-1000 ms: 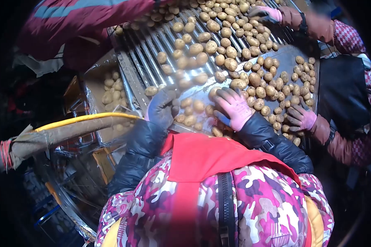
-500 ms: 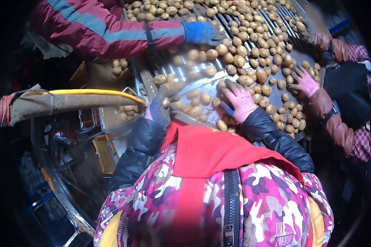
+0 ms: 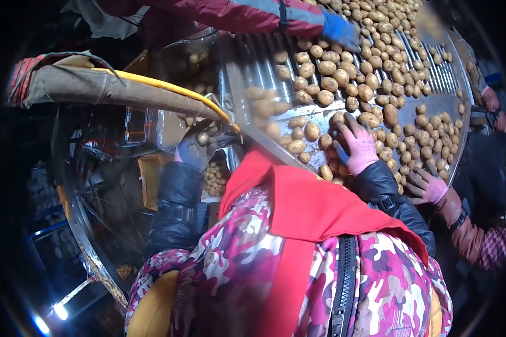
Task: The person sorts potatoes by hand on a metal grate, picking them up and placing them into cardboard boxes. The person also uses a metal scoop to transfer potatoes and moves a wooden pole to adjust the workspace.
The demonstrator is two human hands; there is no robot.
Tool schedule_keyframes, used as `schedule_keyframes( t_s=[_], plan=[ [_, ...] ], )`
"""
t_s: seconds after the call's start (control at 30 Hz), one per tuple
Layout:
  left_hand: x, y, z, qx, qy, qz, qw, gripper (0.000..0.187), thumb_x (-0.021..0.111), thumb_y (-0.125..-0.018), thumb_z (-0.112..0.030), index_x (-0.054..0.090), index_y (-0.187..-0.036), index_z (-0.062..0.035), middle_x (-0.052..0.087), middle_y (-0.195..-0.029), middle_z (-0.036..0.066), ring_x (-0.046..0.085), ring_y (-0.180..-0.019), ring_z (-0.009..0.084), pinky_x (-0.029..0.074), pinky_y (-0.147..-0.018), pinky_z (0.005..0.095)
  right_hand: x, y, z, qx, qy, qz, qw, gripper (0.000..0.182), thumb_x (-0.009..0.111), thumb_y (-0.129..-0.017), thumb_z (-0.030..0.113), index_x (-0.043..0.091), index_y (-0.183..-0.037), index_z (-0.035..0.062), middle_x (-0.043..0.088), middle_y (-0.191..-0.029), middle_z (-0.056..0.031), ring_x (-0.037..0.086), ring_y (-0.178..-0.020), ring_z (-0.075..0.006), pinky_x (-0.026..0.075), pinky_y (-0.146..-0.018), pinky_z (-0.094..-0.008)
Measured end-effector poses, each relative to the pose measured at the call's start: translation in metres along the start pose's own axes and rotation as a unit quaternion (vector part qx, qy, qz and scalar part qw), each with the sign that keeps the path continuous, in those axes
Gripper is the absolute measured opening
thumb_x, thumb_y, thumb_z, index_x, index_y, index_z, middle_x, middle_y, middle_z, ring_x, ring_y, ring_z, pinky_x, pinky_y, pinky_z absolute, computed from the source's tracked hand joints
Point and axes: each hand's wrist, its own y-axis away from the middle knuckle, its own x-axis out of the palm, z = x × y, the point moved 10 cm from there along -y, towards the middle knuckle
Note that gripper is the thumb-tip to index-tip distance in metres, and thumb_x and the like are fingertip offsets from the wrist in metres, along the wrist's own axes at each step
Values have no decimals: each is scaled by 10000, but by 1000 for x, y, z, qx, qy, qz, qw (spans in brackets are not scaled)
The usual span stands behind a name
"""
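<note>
left hand [image 3: 195, 147]: in a dark glove, off the left edge of the table [image 3: 320, 118], fingers curled around one small potato [image 3: 203, 138]; it hangs over the gap beside the sorting surface, above a bin of potatoes [image 3: 215, 178] seen below.
right hand [image 3: 357, 147]: in a pink glove, laid flat and spread on the table, fingers pointing up and away from the body; it closes on nothing, its palm resting among the loose potatoes [image 3: 343, 84].
held potato to bin: the bin lies just below and slightly right of the left hand, so the way down is short and nearly straight.
nearest loose potatoes: they touch the right hand on its fingertips and both sides; this hand is the nearer one to the heap, the left is well apart from it.
table run: its rollers slope from upper right down toward the body.
yellow-edged sack [image 3: 112, 87]: lies long-axis left to right, its end just above the left hand.
other people: a blue-gloved hand [image 3: 338, 29] works at the top, a pink-gloved hand [image 3: 427, 188] at the right edge.
</note>
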Motion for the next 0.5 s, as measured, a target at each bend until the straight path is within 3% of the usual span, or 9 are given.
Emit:
schedule_keyframes(
  t_s=[0.03, 0.17, 0.23, 0.3, 0.37, 0.4, 0.43, 0.47, 0.5],
  plan=[
    [-12, -5, 8, -38, 47, -2, 998, 389, 519, -1064, -234, 592, -1401, -56, 667, -1064, 76, 626, -825, 150, 565, -706, 270, 0, 0, -1, 4, -1, 5, 1000, 566, 670, -930, 319, 538, -1451, 141, 484, -1504, -212, 520, -1317, -407, 375, -1124, -558],
    [-55, -2, 4, -5, 48, 19, 999, 408, 557, -1025, -137, 578, -1426, -64, 667, -1084, 60, 643, -894, 156, 570, -788, 286, 0, -1, 3, 7, 3, 17, 1000, 559, 675, -935, 308, 540, -1449, 136, 481, -1514, -205, 524, -1315, -408, 369, -1139, -563],
    [-76, 16, -3, 6, -181, -25, 983, 417, 601, -998, -118, 593, -1409, -45, 681, -1097, 73, 658, -934, 179, 570, -816, 316, -4, -1, 2, 2, -2, 11, 1000, 544, 677, -938, 298, 549, -1438, 128, 486, -1513, -199, 529, -1308, -407, 368, -1140, -564],
    [-100, 24, -11, 43, -439, -42, 896, 422, 651, -965, -105, 616, -1379, -30, 696, -1120, 97, 672, -984, 201, 565, -854, 337, -2, 0, -3, 3, -24, 7, 1000, 516, 679, -940, 289, 566, -1413, 115, 498, -1506, -194, 529, -1305, -404, 362, -1144, -567],
    [-123, 19, -9, 109, -691, -39, 713, 423, 707, -926, -98, 645, -1336, -18, 713, -1152, 132, 684, -1045, 222, 554, -901, 352, -16, 0, 3, -11, -11, -30, 999, 500, 697, -910, 294, 590, -1368, 124, 535, -1454, -173, 541, -1278, -389, 391, -1112, -546],
    [-72, 41, -22, 45, -691, -66, 718, 375, 738, -905, -130, 690, -1262, -28, 715, -1189, 188, 688, -1111, 259, 537, -953, 356, -23, -3, 11, -22, 4, -52, 998, 503, 708, -891, 293, 598, -1350, 120, 550, -1430, -169, 546, -1265, -384, 404, -1095, -538],
    [-34, 48, -28, 110, -687, -38, 717, 371, 742, -903, -136, 693, -1256, -36, 714, -1185, 193, 686, -1121, 280, 533, -965, 363, -44, -12, 32, -66, -17, -93, 993, 460, 717, -851, 272, 622, -1266, 100, 595, -1284, -188, 580, -1153, -377, 439, -1008, -526],
    [-2, 51, -28, 172, -681, -6, 712, 367, 745, -900, -142, 696, -1250, -45, 713, -1180, 197, 685, -1132, 301, 529, -978, 371, -47, -25, 50, -80, -48, -40, 995, 334, 707, -830, 244, 641, -1117, 88, 607, -1103, -180, 594, -1035, -365, 449, -931, -518],
    [34, 46, -21, 228, -661, 45, 714, 391, 727, -903, -140, 677, -1280, -50, 698, -1194, 205, 680, -1121, 332, 537, -979, 393, -44, -32, 71, -64, -77, 90, 991, 442, 699, -872, 278, 608, -1250, 68, 573, -1347, -205, 546, -1266, -398, 394, -1085, -556]
  ],
)
